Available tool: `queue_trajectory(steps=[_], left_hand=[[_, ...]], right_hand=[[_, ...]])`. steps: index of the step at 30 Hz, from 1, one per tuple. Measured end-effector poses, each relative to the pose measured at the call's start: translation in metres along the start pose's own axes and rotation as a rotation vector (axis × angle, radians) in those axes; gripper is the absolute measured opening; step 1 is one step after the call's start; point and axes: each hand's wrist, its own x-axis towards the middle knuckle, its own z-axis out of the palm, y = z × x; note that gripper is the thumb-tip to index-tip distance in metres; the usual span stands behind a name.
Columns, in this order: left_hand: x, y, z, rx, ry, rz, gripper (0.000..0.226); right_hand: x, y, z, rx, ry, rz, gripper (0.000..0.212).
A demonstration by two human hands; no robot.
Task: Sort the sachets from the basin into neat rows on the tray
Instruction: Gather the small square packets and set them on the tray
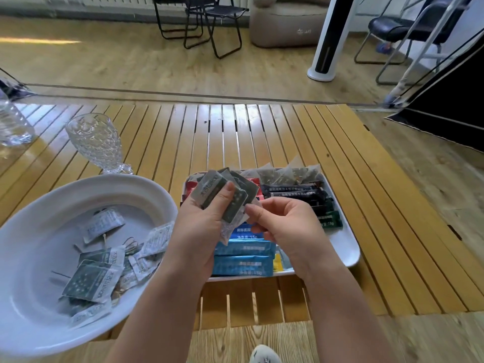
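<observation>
my left hand (207,218) grips a fanned bunch of grey sachets (222,197) above the tray (345,247); my right hand (277,221) pinches one edge. a loose grip could spill them across the finished rows.

Slatted table (235,132): basin (31,297) at left, sachets (89,279) inside; tray (348,247) just right of basin, stick packs (243,260) in rows on it. Goblet (97,142) behind basin. Both hands above tray's left part. Folding chairs (207,19) beyond table.
</observation>
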Motion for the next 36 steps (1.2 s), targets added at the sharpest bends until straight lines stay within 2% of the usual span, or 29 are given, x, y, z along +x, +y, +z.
queue_trajectory(steps=[8,12,16,21,26,30,36], left_hand=[[0.0,0.002,0.0,-0.044,0.041,-0.065,0.031],[0.003,0.004,-0.002,-0.097,0.064,-0.068,0.026],[0.006,0.007,-0.005,-0.185,0.106,-0.039,0.018],[0.011,0.007,-0.012,-0.197,0.139,-0.008,0.019],[0.011,0.007,-0.014,-0.21,0.15,-0.004,0.018],[0.012,0.007,-0.015,-0.197,0.163,0.004,0.018],[0.013,0.006,-0.016,-0.189,0.173,0.005,0.024]], right_hand=[[0.001,0.0,-0.007,0.226,0.091,-0.005,0.011],[0.002,-0.001,-0.011,0.223,0.141,0.004,0.014],[0.002,0.001,-0.019,0.283,0.221,0.024,0.017],[0.003,0.002,-0.029,0.403,0.274,0.089,0.013],[0.004,0.005,-0.044,0.154,0.303,0.068,0.022],[-0.003,0.004,-0.058,0.025,0.282,0.079,0.006],[-0.006,0.017,-0.067,-0.464,0.2,0.203,0.009]])
